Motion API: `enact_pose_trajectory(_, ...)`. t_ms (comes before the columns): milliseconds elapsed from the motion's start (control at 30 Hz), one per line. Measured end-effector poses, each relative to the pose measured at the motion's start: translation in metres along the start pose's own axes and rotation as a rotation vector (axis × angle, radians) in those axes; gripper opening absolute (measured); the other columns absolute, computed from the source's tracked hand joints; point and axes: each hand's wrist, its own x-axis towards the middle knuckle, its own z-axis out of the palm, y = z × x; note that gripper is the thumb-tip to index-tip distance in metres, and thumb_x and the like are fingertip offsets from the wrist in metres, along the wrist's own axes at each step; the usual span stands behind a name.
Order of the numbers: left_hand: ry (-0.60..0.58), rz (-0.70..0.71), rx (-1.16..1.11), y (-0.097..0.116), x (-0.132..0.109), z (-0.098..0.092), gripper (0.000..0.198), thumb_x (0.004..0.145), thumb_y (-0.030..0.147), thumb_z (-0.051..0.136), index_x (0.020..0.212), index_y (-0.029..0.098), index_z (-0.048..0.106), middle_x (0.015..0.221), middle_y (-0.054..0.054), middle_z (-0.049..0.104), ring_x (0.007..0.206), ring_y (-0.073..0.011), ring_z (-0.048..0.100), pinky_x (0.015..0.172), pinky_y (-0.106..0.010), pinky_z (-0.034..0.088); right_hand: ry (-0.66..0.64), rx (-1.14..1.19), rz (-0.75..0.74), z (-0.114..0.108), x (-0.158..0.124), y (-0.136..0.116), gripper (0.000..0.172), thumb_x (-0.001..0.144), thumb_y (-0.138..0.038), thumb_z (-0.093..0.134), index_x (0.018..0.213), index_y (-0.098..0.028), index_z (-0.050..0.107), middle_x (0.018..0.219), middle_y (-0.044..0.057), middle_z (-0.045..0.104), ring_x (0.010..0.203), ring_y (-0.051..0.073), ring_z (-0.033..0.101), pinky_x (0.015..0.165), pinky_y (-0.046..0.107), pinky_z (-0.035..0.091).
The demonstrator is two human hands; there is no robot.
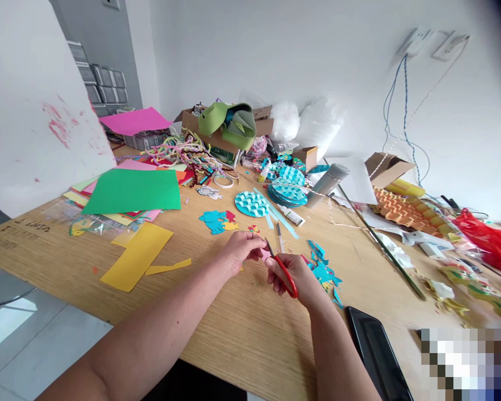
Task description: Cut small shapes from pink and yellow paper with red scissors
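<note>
Between the fingers of my left hand (242,249) is a small piece of pink paper (266,254). My right hand (294,274) is closed around red-handled scissors (287,274), whose dark blades point up and left beside the pink paper. Whether the blades touch the paper I cannot tell. Just beyond my hands lie blue, red and yellow fish-shaped paper cutouts (212,221) and a pen-like tool (279,236). Blue paper scraps (323,272) are scattered to the right of my right hand.
Yellow paper (137,256) and a green sheet (133,191) lie at left. Behind are a scalloped blue disc (251,204), a glue tube (292,215) and a stack of blue discs (287,192). A black tablet or phone (376,351) lies by my right forearm. A green stick (388,259) crosses the right side.
</note>
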Motion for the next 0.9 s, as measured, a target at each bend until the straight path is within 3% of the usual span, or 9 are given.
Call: enact_pose_trajectory(900, -0.015, -0.007, 0.005, 0.0018, -0.0019, 0.0011, 0.017, 0.058, 0.025, 0.068, 0.065, 0.012, 0.062, 0.061, -0.003, 0.061, 0.054, -0.0092, 0.053, 0.057, -0.024, 0.041, 0.006, 0.005, 0.011, -0.0007, -0.0005, -0.0019, 0.047, 0.067, -0.06, 0.07, 0.057, -0.016, 0.056, 0.048, 0.0, 0.062, 0.035, 0.01, 0.054, 0.034, 0.018, 0.04)
